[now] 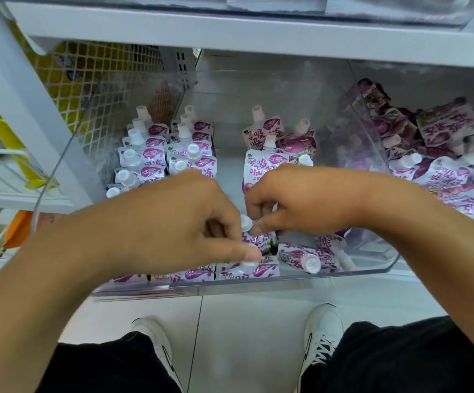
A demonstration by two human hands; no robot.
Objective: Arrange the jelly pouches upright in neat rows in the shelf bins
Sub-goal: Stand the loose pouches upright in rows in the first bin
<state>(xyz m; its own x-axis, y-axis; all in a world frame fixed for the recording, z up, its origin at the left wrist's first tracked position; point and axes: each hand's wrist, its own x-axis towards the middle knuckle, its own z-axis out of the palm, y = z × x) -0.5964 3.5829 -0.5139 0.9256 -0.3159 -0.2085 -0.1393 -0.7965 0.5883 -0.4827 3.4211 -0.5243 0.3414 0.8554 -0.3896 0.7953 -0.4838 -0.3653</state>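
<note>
Both forearms are reaching forward over the front lip of the clear shelf bin [287,279], the hands meeting near its front middle. Between them a jelly pouch [258,241] is standing roughly upright, its white cap [245,222] pointing up and slightly toward the left hand [173,222], its long axis near vertical. The right hand [301,199] is pinching the pouch just beside the cap, its fingers curled. Whether the left fingers are clamping the pouch or only steadying it cannot be told. Just right of the fingers a fallen pouch [309,259] is lying flat, cap toward the camera. Beyond the left hand, upright rows [168,154] are already standing.
</note>
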